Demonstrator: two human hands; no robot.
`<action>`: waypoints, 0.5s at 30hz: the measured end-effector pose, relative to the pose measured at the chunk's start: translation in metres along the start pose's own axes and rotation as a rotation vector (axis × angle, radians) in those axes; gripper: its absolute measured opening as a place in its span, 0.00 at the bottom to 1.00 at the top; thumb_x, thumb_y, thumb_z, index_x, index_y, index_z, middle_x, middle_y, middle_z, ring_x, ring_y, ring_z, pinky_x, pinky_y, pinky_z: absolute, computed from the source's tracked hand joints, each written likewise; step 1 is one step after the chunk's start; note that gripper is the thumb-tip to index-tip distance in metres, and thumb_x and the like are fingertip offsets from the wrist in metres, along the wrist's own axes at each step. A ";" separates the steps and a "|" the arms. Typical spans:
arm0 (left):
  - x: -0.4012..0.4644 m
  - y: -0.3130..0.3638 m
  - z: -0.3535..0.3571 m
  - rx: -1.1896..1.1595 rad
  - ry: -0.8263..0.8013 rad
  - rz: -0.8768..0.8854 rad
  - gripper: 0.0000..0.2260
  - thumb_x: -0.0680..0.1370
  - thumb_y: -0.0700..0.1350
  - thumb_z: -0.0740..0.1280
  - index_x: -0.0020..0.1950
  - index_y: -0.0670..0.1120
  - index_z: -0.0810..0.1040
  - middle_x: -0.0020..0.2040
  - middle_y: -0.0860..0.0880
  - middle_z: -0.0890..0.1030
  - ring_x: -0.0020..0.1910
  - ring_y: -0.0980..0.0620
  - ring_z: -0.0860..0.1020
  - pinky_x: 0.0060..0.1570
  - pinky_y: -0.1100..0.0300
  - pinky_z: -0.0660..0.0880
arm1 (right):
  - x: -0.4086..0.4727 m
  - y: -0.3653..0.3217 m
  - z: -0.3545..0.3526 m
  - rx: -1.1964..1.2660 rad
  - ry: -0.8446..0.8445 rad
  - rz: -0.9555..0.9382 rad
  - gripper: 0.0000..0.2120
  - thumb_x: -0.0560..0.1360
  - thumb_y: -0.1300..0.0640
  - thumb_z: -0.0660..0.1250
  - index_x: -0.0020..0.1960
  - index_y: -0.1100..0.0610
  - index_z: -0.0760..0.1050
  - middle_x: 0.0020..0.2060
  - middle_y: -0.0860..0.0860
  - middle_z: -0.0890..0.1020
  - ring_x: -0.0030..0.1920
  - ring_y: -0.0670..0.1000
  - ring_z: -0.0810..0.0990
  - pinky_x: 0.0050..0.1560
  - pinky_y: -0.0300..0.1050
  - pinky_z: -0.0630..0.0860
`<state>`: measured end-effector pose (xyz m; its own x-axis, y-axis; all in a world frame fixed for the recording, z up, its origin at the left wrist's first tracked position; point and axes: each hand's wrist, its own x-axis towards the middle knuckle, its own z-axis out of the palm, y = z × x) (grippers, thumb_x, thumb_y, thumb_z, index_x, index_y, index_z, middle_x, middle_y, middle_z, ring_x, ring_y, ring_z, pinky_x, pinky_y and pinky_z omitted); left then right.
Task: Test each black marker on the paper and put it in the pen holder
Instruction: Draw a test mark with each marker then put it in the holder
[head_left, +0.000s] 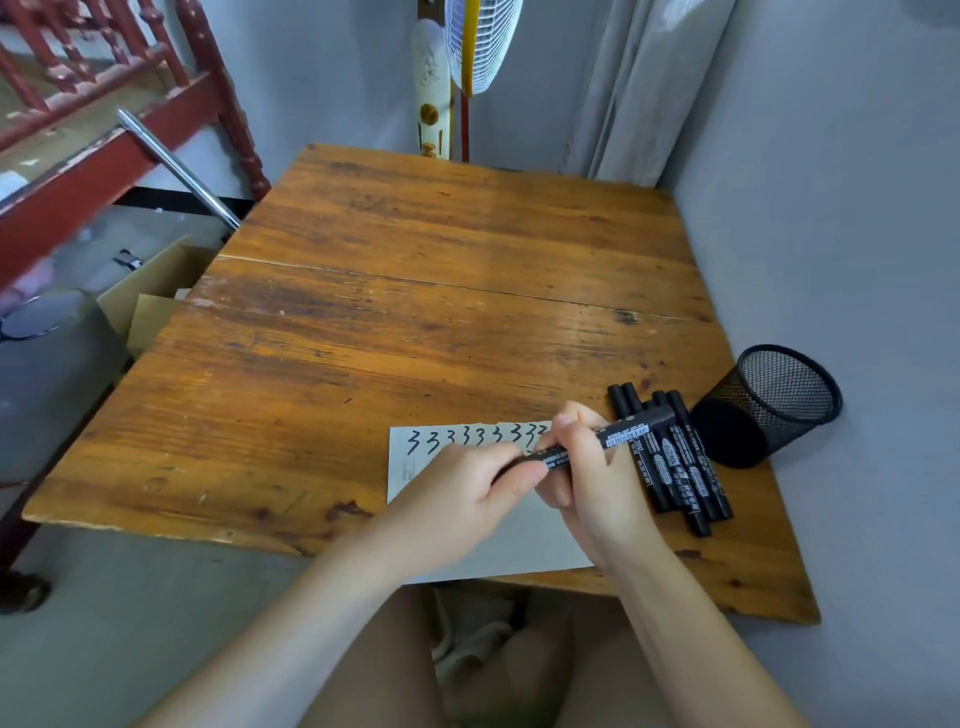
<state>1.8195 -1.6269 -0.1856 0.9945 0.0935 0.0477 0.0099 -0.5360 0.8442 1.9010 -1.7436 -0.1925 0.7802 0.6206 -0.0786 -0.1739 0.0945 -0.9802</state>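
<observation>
A black marker (631, 428) is held level above the white paper (415, 470). My right hand (592, 478) grips its barrel. The fingers of my left hand (467, 499) pinch its left end, where the cap sits. A row of black "3" marks runs along the paper's top edge. Several more black markers (675, 467) lie in a bundle on the table just right of my hands. The black mesh pen holder (769, 405) stands at the table's right edge, and I see no marker in it.
The wooden table (415, 312) has a wall close on its right. A cardboard box (150, 296) sits on the floor to the left beside a red wooden frame (104, 130). A fan (483, 41) stands behind the table's far edge.
</observation>
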 end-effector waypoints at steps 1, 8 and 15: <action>0.000 -0.003 0.004 0.138 0.047 0.061 0.17 0.78 0.57 0.55 0.34 0.48 0.69 0.23 0.56 0.66 0.26 0.58 0.66 0.25 0.65 0.59 | -0.002 0.002 -0.001 0.002 0.027 0.026 0.18 0.78 0.64 0.53 0.29 0.58 0.65 0.16 0.48 0.63 0.18 0.46 0.59 0.25 0.41 0.55; 0.011 -0.022 0.007 0.395 0.176 0.214 0.17 0.75 0.57 0.56 0.38 0.44 0.72 0.26 0.53 0.71 0.25 0.55 0.67 0.23 0.63 0.57 | -0.015 -0.013 -0.031 -0.051 0.211 0.065 0.10 0.79 0.56 0.57 0.39 0.57 0.69 0.22 0.46 0.66 0.24 0.46 0.61 0.24 0.39 0.57; 0.005 -0.037 0.031 0.644 0.154 0.231 0.12 0.74 0.54 0.58 0.37 0.49 0.75 0.31 0.55 0.76 0.30 0.57 0.73 0.32 0.69 0.62 | -0.013 -0.073 -0.109 -0.497 0.908 -0.426 0.05 0.77 0.52 0.62 0.42 0.46 0.70 0.37 0.44 0.76 0.34 0.37 0.75 0.37 0.27 0.70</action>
<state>1.8272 -1.6323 -0.2330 0.9529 0.0099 0.3031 -0.0925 -0.9424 0.3215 1.9698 -1.8435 -0.1394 0.9034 -0.2055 0.3763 0.3131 -0.2836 -0.9064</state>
